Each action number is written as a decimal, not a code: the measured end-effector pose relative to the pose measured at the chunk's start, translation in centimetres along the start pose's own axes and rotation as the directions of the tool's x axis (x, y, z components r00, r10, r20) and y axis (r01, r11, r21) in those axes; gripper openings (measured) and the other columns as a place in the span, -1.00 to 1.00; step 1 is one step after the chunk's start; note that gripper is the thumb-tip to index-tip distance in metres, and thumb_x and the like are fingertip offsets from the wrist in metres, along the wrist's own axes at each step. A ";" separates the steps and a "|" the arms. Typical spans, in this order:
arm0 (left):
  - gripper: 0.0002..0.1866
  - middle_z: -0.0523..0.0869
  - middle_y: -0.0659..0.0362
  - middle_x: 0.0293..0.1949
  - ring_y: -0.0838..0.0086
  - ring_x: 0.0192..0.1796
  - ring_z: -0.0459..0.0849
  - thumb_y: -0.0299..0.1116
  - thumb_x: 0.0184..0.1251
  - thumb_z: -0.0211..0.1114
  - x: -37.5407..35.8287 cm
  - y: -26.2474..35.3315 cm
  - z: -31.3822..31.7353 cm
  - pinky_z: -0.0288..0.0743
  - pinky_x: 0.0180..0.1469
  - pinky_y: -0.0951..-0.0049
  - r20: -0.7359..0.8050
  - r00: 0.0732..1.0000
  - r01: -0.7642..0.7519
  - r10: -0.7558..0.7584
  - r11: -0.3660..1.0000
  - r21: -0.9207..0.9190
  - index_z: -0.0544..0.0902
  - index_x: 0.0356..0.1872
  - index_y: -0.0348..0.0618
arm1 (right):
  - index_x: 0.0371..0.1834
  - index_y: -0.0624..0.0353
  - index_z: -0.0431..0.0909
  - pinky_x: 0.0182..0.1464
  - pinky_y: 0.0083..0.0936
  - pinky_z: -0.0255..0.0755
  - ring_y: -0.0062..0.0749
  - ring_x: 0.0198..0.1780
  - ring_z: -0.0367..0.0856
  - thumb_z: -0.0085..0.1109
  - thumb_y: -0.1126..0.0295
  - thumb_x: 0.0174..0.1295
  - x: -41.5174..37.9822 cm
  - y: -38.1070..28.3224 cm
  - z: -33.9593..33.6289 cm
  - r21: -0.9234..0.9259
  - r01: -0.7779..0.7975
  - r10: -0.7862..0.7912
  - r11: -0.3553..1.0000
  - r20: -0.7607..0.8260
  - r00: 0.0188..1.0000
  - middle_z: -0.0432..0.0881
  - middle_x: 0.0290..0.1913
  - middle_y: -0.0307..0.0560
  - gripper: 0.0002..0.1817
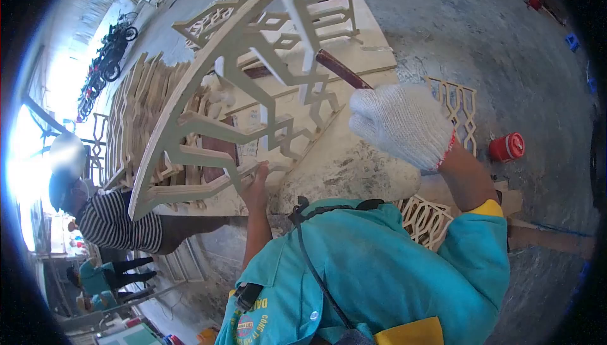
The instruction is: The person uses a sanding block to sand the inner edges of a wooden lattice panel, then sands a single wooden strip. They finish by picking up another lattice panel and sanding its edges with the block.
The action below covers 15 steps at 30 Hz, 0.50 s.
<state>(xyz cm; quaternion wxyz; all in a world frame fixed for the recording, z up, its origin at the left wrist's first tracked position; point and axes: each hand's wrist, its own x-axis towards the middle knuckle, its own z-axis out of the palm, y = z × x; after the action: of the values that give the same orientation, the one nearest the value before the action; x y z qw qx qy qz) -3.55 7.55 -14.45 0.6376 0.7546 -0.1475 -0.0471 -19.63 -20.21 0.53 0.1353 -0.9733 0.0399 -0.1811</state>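
Note:
My left hand [255, 187], bare, grips the lower edge of a pale wooden lattice panel [183, 123] that stands tilted on the worktable [360, 177]. The panel has a long curved outer rail with zigzag slats inside. My right hand [401, 120], in a white knitted glove, is closed around a dark reddish-brown stick-like tool [341, 68]. The tool's far end is at the panel's inner slats; whether it touches them I cannot tell.
A stack of wooden pieces [142, 111] stands at the table's left, near a person in a striped shirt [123, 218]. More lattice panels [452, 101] lie right of the table, by a red bucket [506, 147]. Motorbikes [107, 60] stand at the upper left.

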 end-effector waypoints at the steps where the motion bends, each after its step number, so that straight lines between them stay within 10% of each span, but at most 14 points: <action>1: -0.85 0.72 0.20 -0.20 0.51 -0.15 0.64 -0.44 0.20 0.43 -0.3 -0.2 -0.1 0.53 -0.04 0.46 -0.001 1.000 0.014 -0.014 1.000 0.002 0.72 -0.24 -0.27 | -0.42 0.15 0.49 -0.46 -0.21 0.49 -0.06 -0.51 0.63 0.14 0.25 0.17 0.4 -0.3 -0.1 0.006 0.040 -0.040 0.999 0.004 0.999 0.57 -0.56 0.06 -0.80; 15: -0.73 0.69 0.20 -0.22 0.46 -0.15 0.62 -0.36 0.14 0.46 -1.5 -1.6 -0.2 0.51 -0.04 0.39 0.010 0.989 0.143 -0.147 0.975 0.172 0.63 -0.17 -0.20 | -0.42 0.23 0.53 -0.31 -0.06 0.51 0.10 -0.39 0.62 0.08 0.28 0.05 2.9 -0.9 -0.3 -0.005 -0.058 0.057 0.998 0.288 0.956 0.57 -0.50 0.17 -0.78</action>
<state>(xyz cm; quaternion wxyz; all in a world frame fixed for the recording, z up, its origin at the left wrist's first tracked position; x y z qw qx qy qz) -4.71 8.40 -16.17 0.5639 0.8146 -0.1025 -0.0892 -17.02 -19.77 2.01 0.1467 -0.9875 0.0477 -0.0336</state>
